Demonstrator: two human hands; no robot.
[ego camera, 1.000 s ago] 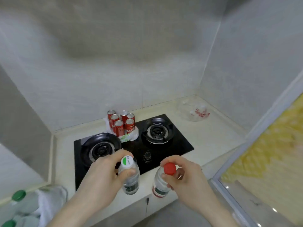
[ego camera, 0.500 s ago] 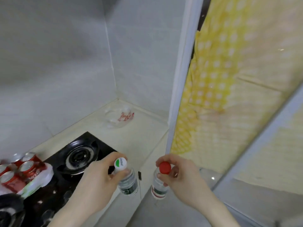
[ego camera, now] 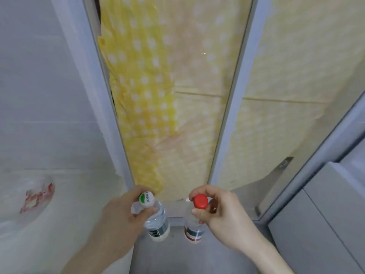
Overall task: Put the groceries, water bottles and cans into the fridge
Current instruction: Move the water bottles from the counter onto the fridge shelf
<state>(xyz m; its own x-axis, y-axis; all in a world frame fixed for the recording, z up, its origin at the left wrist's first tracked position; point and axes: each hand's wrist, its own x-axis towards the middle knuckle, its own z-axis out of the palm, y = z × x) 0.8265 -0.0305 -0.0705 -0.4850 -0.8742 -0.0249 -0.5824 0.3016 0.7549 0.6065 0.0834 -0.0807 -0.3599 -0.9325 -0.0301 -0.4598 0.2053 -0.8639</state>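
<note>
The left hand (ego camera: 123,211) reaches forward from the lower left, palm turned inward, fingers and thumb curled round the neck of a clear bottle (ego camera: 156,220) with a white-and-green cap (ego camera: 146,199). The right hand (ego camera: 219,212) comes in from the lower right, wrist bent, pinching the neck of a second bottle (ego camera: 193,230) just under its red cap (ego camera: 200,201). Both bottles hang upright, near each other but apart, held over grey floor in front of the glass door (ego camera: 169,95), which is backed with yellow dotted paper. Left of the door, a crumpled clear bag (ego camera: 33,200) with red print lies on the counter (ego camera: 69,224).
</note>
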